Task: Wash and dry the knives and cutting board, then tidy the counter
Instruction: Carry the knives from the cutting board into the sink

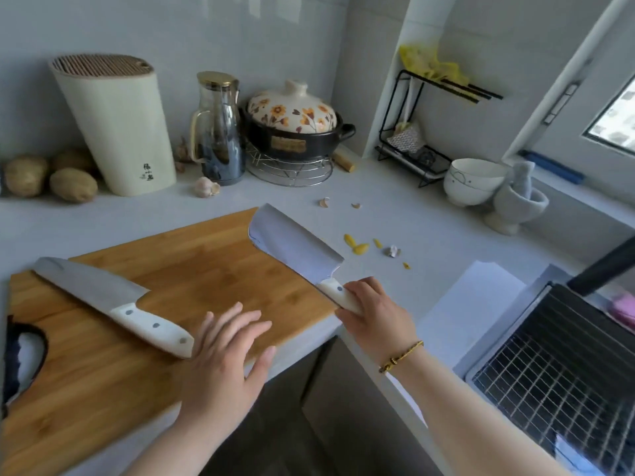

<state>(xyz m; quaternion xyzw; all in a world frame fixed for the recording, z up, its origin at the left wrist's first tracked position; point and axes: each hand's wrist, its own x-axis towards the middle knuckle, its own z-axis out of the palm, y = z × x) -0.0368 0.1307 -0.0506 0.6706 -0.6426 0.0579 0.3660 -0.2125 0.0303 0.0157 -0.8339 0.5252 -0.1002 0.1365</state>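
A wooden cutting board (192,269) lies on the grey counter. On its left part rests a chef's knife (103,297) with a white riveted handle. My left hand (223,362) is flat with straight fingers at the board's front edge, just right of that handle's end. My right hand (374,310) grips the white handle of a cleaver (295,245), whose broad blade tilts up over the board's right corner.
A cream knife block (120,132), potatoes (72,183), a glass jug (220,132) and a flowered clay pot (292,125) line the back wall. Garlic and yellow scraps (360,247) dot the counter. Bowls (474,180) and a mortar (519,197) stand right. A sink with a wire rack (556,372) is at lower right.
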